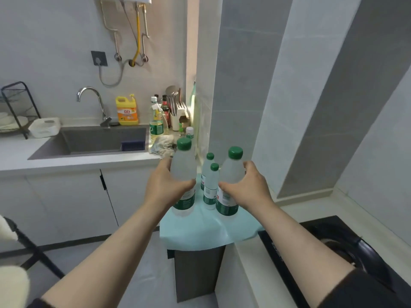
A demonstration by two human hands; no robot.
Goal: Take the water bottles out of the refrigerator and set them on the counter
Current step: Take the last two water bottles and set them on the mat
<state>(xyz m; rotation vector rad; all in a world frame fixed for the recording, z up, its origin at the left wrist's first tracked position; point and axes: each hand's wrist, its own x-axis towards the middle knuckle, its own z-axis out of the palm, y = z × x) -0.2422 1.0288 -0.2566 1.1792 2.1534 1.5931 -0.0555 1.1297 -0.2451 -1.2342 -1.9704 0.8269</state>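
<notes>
Risk lies at mid-frame, where the left hand and right hand each wrap a bottle over the cloth, beside two small bottles easily knocked over.

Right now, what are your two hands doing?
Left hand: closed around a green-capped water bottle.
Right hand: closed around another green-capped bottle.

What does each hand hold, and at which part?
The left hand holds one green-capped water bottle around its middle; the right hand holds another water bottle, also around its middle.
</notes>
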